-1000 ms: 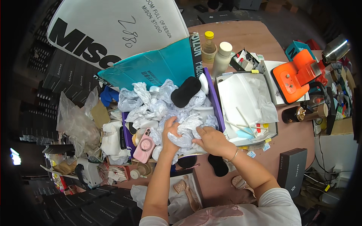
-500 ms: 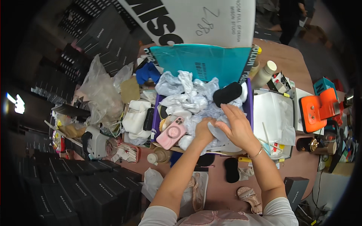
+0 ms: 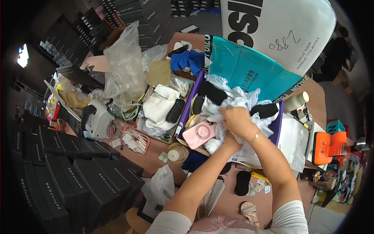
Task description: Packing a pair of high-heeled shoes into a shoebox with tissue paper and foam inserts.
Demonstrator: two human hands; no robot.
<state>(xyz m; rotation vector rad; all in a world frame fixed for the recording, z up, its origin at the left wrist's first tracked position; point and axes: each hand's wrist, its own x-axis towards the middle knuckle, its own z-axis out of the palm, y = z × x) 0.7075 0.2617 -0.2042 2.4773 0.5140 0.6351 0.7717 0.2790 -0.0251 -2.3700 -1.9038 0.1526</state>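
A purple-walled box full of crumpled white tissue paper stands in front of me. My right hand is closed on a bunch of that paper near the box's middle. Just below it, my left hand reaches into the paper, its fingers hidden. A black oval pad lies on the paper at the far left of the box, and another black pad at the right. A pink phone with a ring on its back rests at the box's near left corner.
A tall turquoise and white carton rises behind the box. Black shoeboxes are stacked at the left. A sandal, a black pad and a yellow-handled tool lie near me. An orange device stands at right.
The view has turned, so the box appears further right and tilted. My right hand, open before, has closed on tissue paper. The paper is rearranged, and a black pad now shows at the far left.
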